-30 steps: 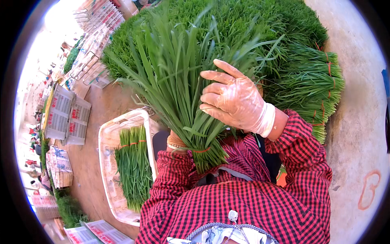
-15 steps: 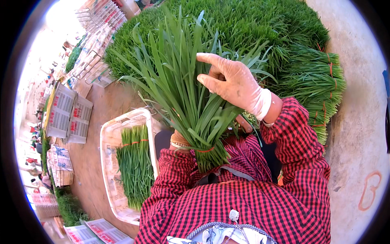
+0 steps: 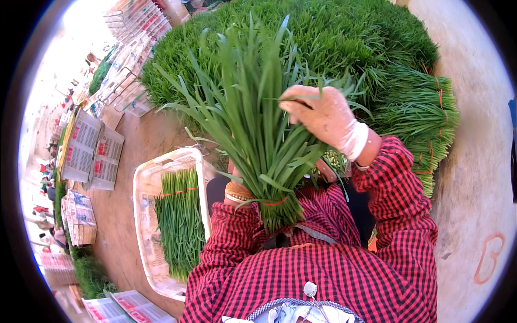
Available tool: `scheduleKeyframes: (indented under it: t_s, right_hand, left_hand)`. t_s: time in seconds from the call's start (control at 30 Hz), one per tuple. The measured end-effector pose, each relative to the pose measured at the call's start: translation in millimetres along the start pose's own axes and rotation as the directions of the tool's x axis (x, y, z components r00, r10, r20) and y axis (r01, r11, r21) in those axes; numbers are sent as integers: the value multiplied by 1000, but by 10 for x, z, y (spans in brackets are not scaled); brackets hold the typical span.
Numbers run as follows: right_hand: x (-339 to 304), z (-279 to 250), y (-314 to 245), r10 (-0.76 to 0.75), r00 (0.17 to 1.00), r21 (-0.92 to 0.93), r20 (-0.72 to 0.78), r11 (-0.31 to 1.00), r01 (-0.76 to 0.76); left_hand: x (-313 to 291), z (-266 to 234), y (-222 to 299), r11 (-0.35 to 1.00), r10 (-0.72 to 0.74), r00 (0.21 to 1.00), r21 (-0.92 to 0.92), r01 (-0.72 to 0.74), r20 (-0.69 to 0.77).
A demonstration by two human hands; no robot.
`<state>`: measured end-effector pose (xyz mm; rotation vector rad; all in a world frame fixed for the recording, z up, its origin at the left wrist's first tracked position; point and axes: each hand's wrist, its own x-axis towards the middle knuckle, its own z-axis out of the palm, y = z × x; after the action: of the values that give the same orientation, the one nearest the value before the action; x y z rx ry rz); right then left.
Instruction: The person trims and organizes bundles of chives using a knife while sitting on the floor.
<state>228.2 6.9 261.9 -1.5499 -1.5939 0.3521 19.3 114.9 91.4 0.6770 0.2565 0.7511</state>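
Note:
A bundle of garlic chives (image 3: 264,145) fans out before my chest, a red band (image 3: 274,202) round its cut ends. My left hand (image 3: 232,170) holds it from behind and is mostly hidden by the leaves; a tan wristband (image 3: 237,189) shows at the wrist. Over the right side of the leaves is my right hand (image 3: 327,114), in a pale, thin glove. Its thumb and forefinger are pinched together on a chive leaf (image 3: 288,98).
A white plastic crate (image 3: 141,231) at my left holds banded chives (image 3: 180,220). Beyond my hands spreads a large heap of chives (image 3: 355,37), with banded bundles (image 3: 425,118) at its right edge. Stacked crates (image 3: 89,145) stand farther left.
My right hand has moved slightly right and down, and its thumb and forefinger have closed on a leaf. The bundle's leaf tips have shifted; my left hand still holds it.

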Motion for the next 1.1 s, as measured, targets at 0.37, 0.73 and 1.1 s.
scheduleKeyframes:
  t_s: [0.37,0.73,1.1]
  right_hand:
    - [-184,-740,341,-164,807,-242,-568,970,27]
    - [-484,296,224,-231,951,-620,205,721,308]
    - [-712,-305,798,-271,953,-688,133,667,285]
  left_hand:
    - [-119,399,275,409,494,854,910,-61,-165]
    - [-297,873,320,938,272,912,297,-179,-307]
    - [-237,623,354,980,196,941,95,-177,-275]
